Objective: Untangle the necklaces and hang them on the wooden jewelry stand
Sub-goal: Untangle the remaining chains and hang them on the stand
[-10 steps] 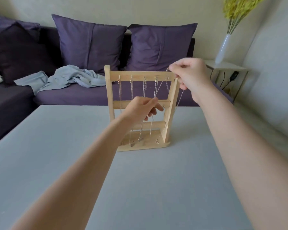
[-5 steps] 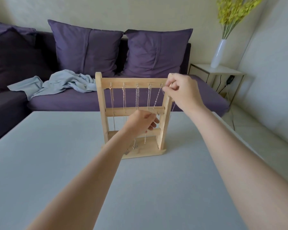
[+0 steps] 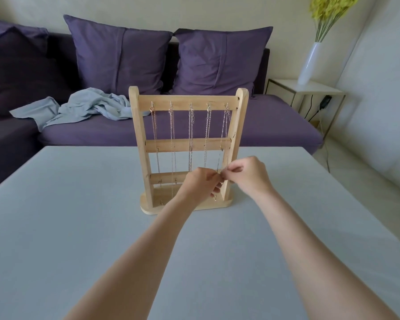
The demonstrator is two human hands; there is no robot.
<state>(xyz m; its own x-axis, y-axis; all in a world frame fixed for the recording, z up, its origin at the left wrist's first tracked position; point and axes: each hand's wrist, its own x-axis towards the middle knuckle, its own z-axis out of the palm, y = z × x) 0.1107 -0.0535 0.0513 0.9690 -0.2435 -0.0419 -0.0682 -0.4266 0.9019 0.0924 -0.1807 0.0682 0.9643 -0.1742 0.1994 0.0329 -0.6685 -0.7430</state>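
left hand (image 3: pixel 202 182) curled in front of the jewelry stand's lowest crossbar, fingertips pinching the lower part of the rightmost chain (image 3: pixel 224 132). right hand (image 3: pixel 248 175) meeting it fingertip to fingertip, thumb and forefinger pinched on the same thin chain just beside the right upright. both forearms stretched forward over the pale grey table (image 3: pixel 56 227).

wooden jewelry stand (image 3: pixel 241 139) upright on the table, oval base flat, two side posts joined by three crossbars. five necklaces (image 3: pixel 172 135) hung from small hooks along the top bar, one per hook, straight down and apart from each other; leftmost one rose-gold in tone, others silvery. small pendants or clasps low near the bottom bar and base, too small to tell apart. lower end of the rightmost chain hidden behind the fingers, with a small clasp or ring showing just below the left hand.

beyond the table, purple sofa (image 3: pixel 275 125) with two purple cushions (image 3: pixel 120 54) against the backrest and a darker one at far left. crumpled light-blue cloth (image 3: pixel 83 107) on the seat, behind the stand's left post. farther right, white side table (image 3: pixel 310 88) with a white vase (image 3: pixel 310 63) of yellow flowers (image 3: pixel 328 8), dark cable below it.
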